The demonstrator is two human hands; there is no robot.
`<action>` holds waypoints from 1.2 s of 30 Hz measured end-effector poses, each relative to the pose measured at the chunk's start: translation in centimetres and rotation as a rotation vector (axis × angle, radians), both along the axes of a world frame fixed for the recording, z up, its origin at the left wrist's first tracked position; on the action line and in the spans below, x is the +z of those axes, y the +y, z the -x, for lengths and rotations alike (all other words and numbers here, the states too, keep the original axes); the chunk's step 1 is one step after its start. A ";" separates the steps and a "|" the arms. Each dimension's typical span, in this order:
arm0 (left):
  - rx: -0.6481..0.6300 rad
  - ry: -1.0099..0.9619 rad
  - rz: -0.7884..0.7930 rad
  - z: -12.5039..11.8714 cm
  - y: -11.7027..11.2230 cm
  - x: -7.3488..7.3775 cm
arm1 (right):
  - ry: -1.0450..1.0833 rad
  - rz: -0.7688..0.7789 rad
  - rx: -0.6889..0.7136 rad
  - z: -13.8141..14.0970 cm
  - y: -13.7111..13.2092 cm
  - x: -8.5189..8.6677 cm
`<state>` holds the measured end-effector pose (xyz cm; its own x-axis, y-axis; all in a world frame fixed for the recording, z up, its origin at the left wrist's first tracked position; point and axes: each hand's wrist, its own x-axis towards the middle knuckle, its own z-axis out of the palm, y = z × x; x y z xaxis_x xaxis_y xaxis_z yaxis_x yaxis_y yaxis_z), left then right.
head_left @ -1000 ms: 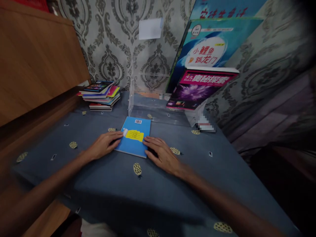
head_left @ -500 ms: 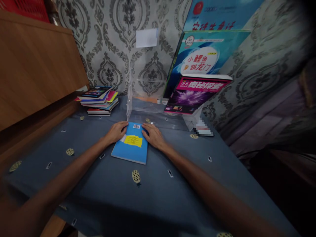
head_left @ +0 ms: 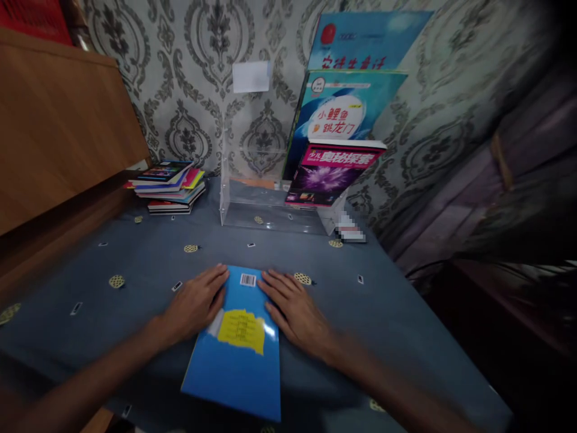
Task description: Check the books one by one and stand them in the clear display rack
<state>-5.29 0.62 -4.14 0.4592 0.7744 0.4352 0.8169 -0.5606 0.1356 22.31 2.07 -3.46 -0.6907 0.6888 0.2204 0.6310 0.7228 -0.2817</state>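
A blue book [head_left: 238,379] with a yellow text patch and a barcode lies near the front of the cloth-covered table [head_left: 148,258], its near end towards me. My left hand [head_left: 196,307] holds its left edge by the far corner, fingers pointing away from me. On the opposite edge, my right hand [head_left: 300,313] grips the far right corner, with its fingertips beside the barcode. Both palms' undersides are hidden. Beyond my hands stands a clear acrylic book rack [head_left: 270,219], and neither hand touches it.
The rack's right side holds a pink-and-purple book [head_left: 331,174], a teal book [head_left: 347,90] and a larger blue book [head_left: 374,36]. A stack of books [head_left: 166,186] sits at the back left. A wooden cabinet [head_left: 67,120] borders the left, a curtain [head_left: 473,180] the right.
Both hands have drawn the blue book towards me, away from the rack. It now lies much nearer the front. The view has shifted slightly; the rack and stack stay put.
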 end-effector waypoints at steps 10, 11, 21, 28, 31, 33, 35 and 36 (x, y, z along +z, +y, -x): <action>-0.071 -0.011 0.020 -0.5 -5.5 0.4 | -0.126 -0.019 0.237 -3.1 -8.6 0.0; -0.074 -0.021 0.042 -0.6 -5.5 0.6 | -0.118 -0.042 0.201 -2.7 -8.8 -0.5; -0.020 -0.191 0.204 0.5 -5.2 0.0 | 0.048 -0.250 0.218 -1.8 -7.5 -1.3; -0.015 -0.418 0.482 1.0 -3.0 1.9 | 0.290 -0.078 0.144 -1.7 -5.0 1.3; 0.005 -0.600 0.598 1.2 -2.3 1.6 | 0.407 0.031 0.000 -1.5 -4.3 2.3; 0.020 -0.713 0.629 1.2 -2.2 1.1 | 0.456 0.106 -0.119 -1.3 -3.8 2.9; 0.023 -0.759 0.595 1.0 -2.3 0.7 | 0.523 0.187 -0.203 -1.0 -2.9 3.3; 0.019 -0.757 0.555 0.8 -2.3 0.6 | 0.568 0.232 -0.221 -0.7 -2.2 3.4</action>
<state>-6.10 -1.68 -3.50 0.1903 0.9652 0.1795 0.4098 -0.2442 0.8788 23.05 -0.17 -0.05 -0.3474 0.8748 0.3377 0.4643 0.4734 -0.7486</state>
